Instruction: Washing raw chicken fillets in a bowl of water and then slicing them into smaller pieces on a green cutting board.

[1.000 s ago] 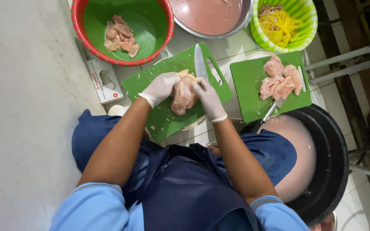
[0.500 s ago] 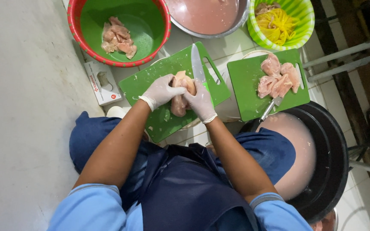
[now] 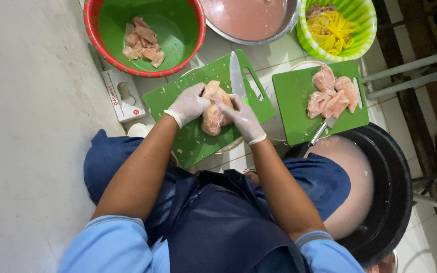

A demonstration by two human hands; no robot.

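A raw chicken piece point(image 3: 212, 115) lies on a green cutting board point(image 3: 193, 144) in front of my knees. My left hand point(image 3: 188, 103), in a white glove, grips the chicken from the left side. My right hand point(image 3: 243, 119), also gloved, rests against the chicken's right side and holds a knife point(image 3: 236, 77). The blade points away from me, along the chicken's far right edge. The knife's handle is hidden under my hand.
A second green board point(image 3: 294, 86) to the right carries chicken pieces point(image 3: 332, 93) and another knife point(image 3: 322, 130). Beyond are a red-rimmed green basin point(image 3: 94, 35) with chicken, a metal bowl point(image 3: 289, 28) of pink liquid and a green striped bowl point(image 3: 365, 43). A black basin point(image 3: 400, 187) sits at my right knee, a small box point(image 3: 120, 96) on the left.
Both hands have closed in on the chicken and turned it slightly on the board. The knife blade stays upright beside it.
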